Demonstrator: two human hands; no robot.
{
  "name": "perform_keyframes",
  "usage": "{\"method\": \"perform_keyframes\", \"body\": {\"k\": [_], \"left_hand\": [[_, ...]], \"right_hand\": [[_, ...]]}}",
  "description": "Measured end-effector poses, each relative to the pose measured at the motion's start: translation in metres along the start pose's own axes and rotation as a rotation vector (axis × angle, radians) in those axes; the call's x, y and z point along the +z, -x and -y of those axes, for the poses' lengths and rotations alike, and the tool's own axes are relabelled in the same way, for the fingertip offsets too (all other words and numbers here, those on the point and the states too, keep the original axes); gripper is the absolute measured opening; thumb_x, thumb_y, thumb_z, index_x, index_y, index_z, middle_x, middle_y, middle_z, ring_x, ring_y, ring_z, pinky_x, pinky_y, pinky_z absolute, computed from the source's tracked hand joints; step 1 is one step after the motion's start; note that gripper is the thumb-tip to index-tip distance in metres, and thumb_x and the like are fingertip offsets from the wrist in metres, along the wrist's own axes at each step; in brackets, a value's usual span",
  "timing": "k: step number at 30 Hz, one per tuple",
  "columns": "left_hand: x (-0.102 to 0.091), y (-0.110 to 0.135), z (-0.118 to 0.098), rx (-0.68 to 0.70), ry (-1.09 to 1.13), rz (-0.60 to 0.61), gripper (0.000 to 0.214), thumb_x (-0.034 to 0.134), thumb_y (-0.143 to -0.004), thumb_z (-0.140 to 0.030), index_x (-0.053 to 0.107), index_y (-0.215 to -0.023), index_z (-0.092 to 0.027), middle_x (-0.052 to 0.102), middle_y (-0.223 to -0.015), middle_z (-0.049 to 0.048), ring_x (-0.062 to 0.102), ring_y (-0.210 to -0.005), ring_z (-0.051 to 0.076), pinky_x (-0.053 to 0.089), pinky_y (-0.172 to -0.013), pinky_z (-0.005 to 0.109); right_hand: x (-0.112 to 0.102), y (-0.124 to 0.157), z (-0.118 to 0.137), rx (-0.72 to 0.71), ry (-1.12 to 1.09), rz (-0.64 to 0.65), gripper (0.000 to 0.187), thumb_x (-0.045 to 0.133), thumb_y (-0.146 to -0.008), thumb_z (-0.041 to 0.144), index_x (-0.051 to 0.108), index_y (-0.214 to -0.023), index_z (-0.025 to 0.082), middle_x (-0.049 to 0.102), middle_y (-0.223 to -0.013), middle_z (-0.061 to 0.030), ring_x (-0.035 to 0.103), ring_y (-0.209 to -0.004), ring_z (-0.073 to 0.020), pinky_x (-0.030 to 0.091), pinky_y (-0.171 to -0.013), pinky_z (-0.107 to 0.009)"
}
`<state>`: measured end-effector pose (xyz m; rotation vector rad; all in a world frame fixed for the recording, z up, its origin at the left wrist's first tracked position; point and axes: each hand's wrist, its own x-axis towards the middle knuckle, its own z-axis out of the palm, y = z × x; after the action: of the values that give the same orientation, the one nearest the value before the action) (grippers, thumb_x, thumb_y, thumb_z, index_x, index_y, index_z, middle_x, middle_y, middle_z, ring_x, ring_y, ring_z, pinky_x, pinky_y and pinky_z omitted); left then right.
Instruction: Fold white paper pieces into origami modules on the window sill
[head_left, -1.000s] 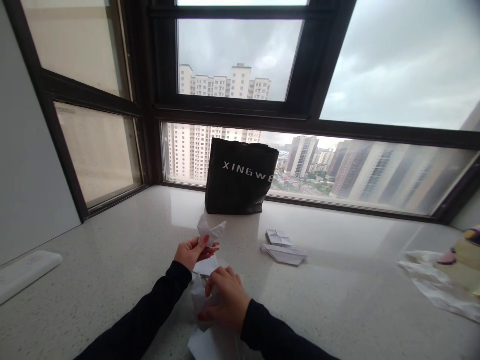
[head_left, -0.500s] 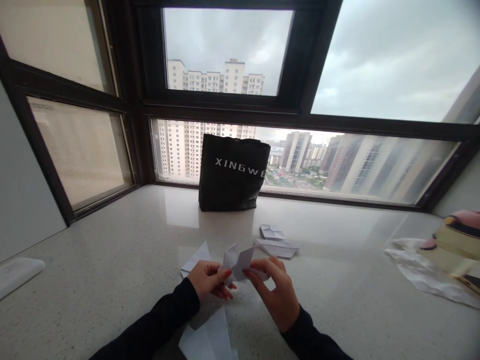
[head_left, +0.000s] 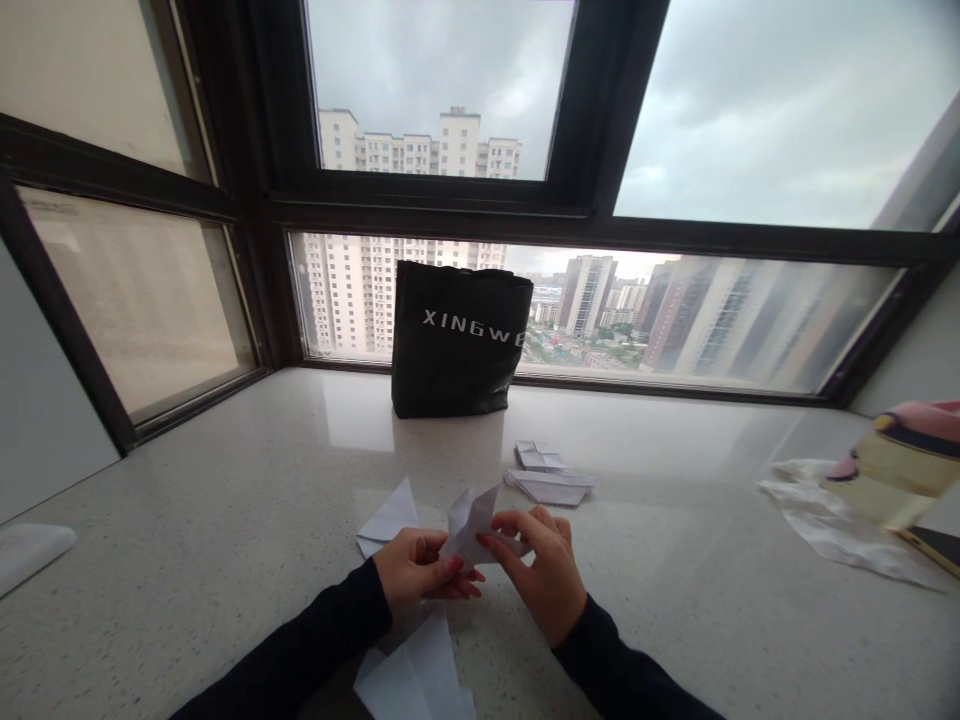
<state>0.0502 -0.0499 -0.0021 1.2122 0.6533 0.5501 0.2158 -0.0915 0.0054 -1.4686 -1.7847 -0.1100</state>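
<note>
The folded paper [head_left: 471, 530] is pinched by the left hand [head_left: 414, 570] and right hand [head_left: 553, 572]; it is apparently being shaped, and gentle pressure seems needed next.

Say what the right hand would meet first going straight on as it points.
The folded paper that the right hand pinches; past it, the left hand looks next in line, though depth is unclear.

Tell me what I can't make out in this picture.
All in the head view:
Held folded paper: parts covered by the left hand and right hand.
Black bag: contents, hidden by its front.
Nearest paper: near end, cut off by the bottom edge.
White object: one end, cut off by the left edge.
</note>
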Motion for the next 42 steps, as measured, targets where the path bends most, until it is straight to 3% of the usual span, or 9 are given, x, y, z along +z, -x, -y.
{"method": "perform_keyframes", "body": {"k": [10, 15, 22, 26, 30, 32, 35, 37, 42], "left_hand": [[-0.006, 0.001, -0.002, 0.001, -0.1, 0.006, 0.038, 0.066, -0.058, -0.037, 0.061, -0.084, -0.01, 0.065, -0.078, 0.0084, 0.062, -0.069, 0.018, 0.046, -0.063, 0.026], [-0.007, 0.004, -0.005, 0.011, -0.165, 0.053, 0.039, 0.064, -0.059, -0.04, 0.062, -0.084, -0.011, 0.065, -0.077, 0.0093, 0.062, -0.068, 0.019, 0.045, -0.06, 0.025], [-0.006, 0.003, 0.003, 0.023, -0.134, 0.069, 0.037, 0.067, -0.055, -0.038, 0.062, -0.082, -0.013, 0.067, -0.074, 0.0058, 0.061, -0.073, 0.019, 0.044, -0.062, 0.023], [-0.005, 0.002, 0.001, 0.005, -0.133, 0.024, 0.035, 0.064, -0.058, -0.039, 0.063, -0.081, -0.013, 0.067, -0.071, 0.0051, 0.061, -0.071, 0.018, 0.044, -0.063, 0.023], [-0.005, 0.0, 0.0, 0.084, -0.12, -0.006, 0.036, 0.062, -0.061, -0.041, 0.063, -0.082, -0.012, 0.066, -0.072, 0.0064, 0.061, -0.071, 0.018, 0.044, -0.065, 0.025], [-0.005, -0.001, 0.001, 0.145, -0.142, -0.022, 0.035, 0.06, -0.063, -0.041, 0.063, -0.08, -0.011, 0.065, -0.072, 0.0064, 0.06, -0.071, 0.018, 0.044, -0.064, 0.026], [-0.003, -0.003, 0.003, 0.252, -0.293, -0.071, 0.031, 0.057, -0.067, -0.04, 0.063, -0.078, -0.011, 0.063, -0.076, 0.0068, 0.057, -0.074, 0.019, 0.043, -0.064, 0.026], [-0.001, -0.003, 0.004, 0.338, -0.396, -0.132, 0.028, 0.058, -0.067, -0.036, 0.06, -0.083, -0.012, 0.061, -0.084, 0.0074, 0.055, -0.08, 0.019, 0.042, -0.069, 0.027], [0.009, 0.002, 0.004, 0.506, -0.326, -0.2, 0.041, 0.061, -0.067, -0.029, 0.041, -0.101, -0.018, 0.048, -0.109, 0.0102, 0.043, -0.103, 0.02, 0.035, -0.086, 0.031]], "right_hand": [[-0.004, -0.002, 0.0, 0.001, -0.081, 0.069, 0.011, 0.056, -0.07, 0.032, 0.061, -0.069, 0.022, 0.06, -0.061, 0.0006, 0.049, -0.06, -0.0166, 0.029, -0.061, -0.031], [-0.002, -0.002, 0.0, 0.011, -0.154, 0.187, 0.011, 0.057, -0.07, 0.033, 0.062, -0.072, 0.024, 0.061, -0.063, 0.001, 0.049, -0.064, -0.0175, 0.029, -0.063, -0.032], [-0.003, -0.002, 0.004, -0.061, -0.077, 0.243, 0.007, 0.06, -0.068, 0.03, 0.061, -0.071, 0.023, 0.062, -0.062, 0.0018, 0.047, -0.063, -0.0169, 0.027, -0.063, -0.032], [-0.001, 0.001, 0.004, -0.075, -0.119, 0.092, 0.013, 0.061, -0.066, 0.03, 0.058, -0.076, 0.022, 0.058, -0.067, -0.0003, 0.047, -0.066, -0.0177, 0.031, -0.065, -0.033], [0.007, 0.002, -0.003, 0.071, -0.337, -0.144, 0.059, 0.065, -0.06, 0.034, 0.039, -0.11, 0.018, 0.047, -0.106, -0.0111, 0.048, -0.081, -0.0208, 0.04, -0.062, -0.033], [0.011, 0.001, -0.007, 0.172, -0.463, -0.059, 0.058, 0.063, -0.061, 0.036, 0.039, -0.109, 0.016, 0.049, -0.104, -0.0115, 0.052, -0.072, -0.0181, 0.043, -0.054, -0.029], [0.012, -0.001, -0.009, 0.245, -0.546, 0.154, 0.026, 0.057, -0.067, 0.037, 0.055, -0.082, 0.015, 0.059, -0.067, -0.0028, 0.052, -0.052, -0.0133, 0.041, -0.044, -0.024], [0.008, -0.002, -0.007, 0.177, -0.462, 0.174, 0.019, 0.054, -0.07, 0.034, 0.057, -0.069, 0.016, 0.057, -0.055, -0.0003, 0.051, -0.048, -0.0127, 0.04, -0.045, -0.023], [0.002, 0.0, 0.001, -0.166, -0.216, 0.173, 0.014, 0.05, -0.075, 0.026, 0.058, -0.068, 0.018, 0.059, -0.065, -0.0034, 0.052, -0.064, -0.0156, 0.042, -0.059, -0.027]]}}
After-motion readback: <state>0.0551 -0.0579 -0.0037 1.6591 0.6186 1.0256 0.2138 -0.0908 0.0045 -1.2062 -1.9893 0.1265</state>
